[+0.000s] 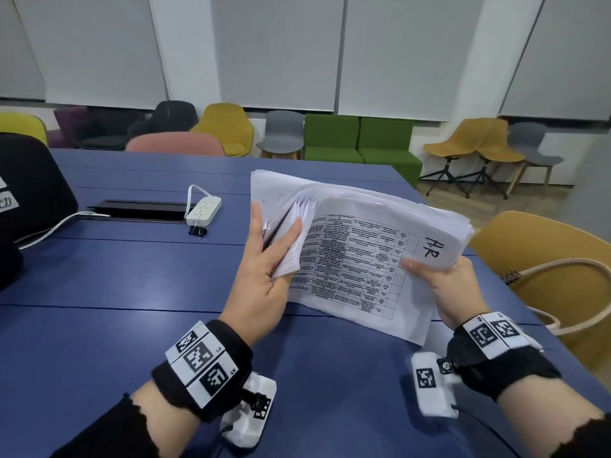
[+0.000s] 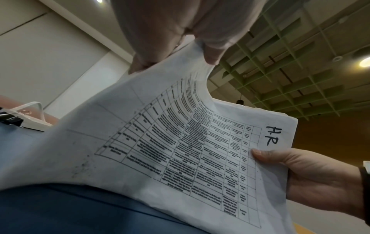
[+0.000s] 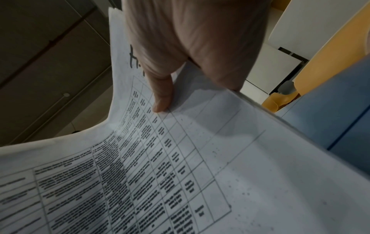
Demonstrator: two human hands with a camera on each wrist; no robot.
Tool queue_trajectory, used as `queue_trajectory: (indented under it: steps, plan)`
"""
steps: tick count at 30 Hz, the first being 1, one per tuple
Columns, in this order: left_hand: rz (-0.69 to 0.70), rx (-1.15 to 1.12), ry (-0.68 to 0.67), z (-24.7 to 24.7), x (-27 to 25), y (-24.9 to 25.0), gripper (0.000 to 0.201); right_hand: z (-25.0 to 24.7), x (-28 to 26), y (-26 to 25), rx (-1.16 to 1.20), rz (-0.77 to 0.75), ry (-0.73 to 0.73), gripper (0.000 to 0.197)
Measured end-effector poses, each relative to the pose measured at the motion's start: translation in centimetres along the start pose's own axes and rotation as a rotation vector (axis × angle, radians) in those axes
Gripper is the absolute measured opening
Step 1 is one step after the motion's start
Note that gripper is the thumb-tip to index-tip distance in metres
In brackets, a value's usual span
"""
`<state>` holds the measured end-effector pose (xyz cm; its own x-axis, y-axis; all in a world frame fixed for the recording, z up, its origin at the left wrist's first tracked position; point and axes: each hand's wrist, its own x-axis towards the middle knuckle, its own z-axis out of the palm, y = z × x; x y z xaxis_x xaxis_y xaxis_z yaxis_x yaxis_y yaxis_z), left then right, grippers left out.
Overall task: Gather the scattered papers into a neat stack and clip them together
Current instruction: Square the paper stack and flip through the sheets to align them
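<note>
A thick stack of white papers [image 1: 357, 259] is held above the blue table [image 1: 132, 292]; its top sheet carries a printed grid and handwritten "H.R" at the right end. My left hand [image 1: 267, 259] grips the stack's left end, where the sheets fan out and curl upward, thumb on top. My right hand [image 1: 439, 282] pinches the right end, thumb pressed on the top sheet just below "H.R". The left wrist view shows the bent papers [image 2: 180, 150] and the right hand [image 2: 312, 172]. In the right wrist view the thumb lies on the papers [image 3: 180, 166]. A black binder clip [image 1: 197, 231] lies by the power strip.
A white power strip [image 1: 203, 211] with its cable lies beside a black cable hatch [image 1: 139, 208] at mid-table. A black bag [image 1: 29, 193] sits at the left edge. A yellow chair [image 1: 555, 279] holding a beige bag stands close on the right. More chairs line the far wall.
</note>
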<state>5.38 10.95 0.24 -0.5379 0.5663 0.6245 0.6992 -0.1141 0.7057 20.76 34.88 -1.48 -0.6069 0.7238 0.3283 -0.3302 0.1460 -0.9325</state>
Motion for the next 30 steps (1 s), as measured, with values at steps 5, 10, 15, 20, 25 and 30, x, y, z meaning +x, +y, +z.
queue_trajectory:
  steps: [5,10,15,20,25,30]
  plan:
    - [-0.025,0.09,0.08,-0.3,-0.1,-1.2,0.067,0.0,0.0,0.0,0.004,-0.005,-0.012,0.066]
    - [-0.043,0.037,0.063,-0.7,-0.2,-1.0,0.056,0.1,0.0,-0.2,0.02,-0.013,-0.015,0.069]
    - [-0.074,0.018,0.065,-0.5,-0.3,-0.7,0.052,0.1,-0.1,-0.1,0.019,-0.012,-0.005,0.068]
    - [-0.096,-0.01,0.053,-0.1,-0.2,-0.2,0.053,0.1,-0.1,-0.2,0.022,-0.012,-0.012,0.063]
    - [-0.195,-0.021,0.2,-1.2,1.7,-0.3,0.069,-0.2,-0.2,-0.2,0.025,-0.006,-0.029,0.066]
    - [-0.447,-0.239,0.191,-3.9,5.6,-2.0,0.108,-0.3,-0.3,-0.4,0.033,0.002,-0.031,0.066]
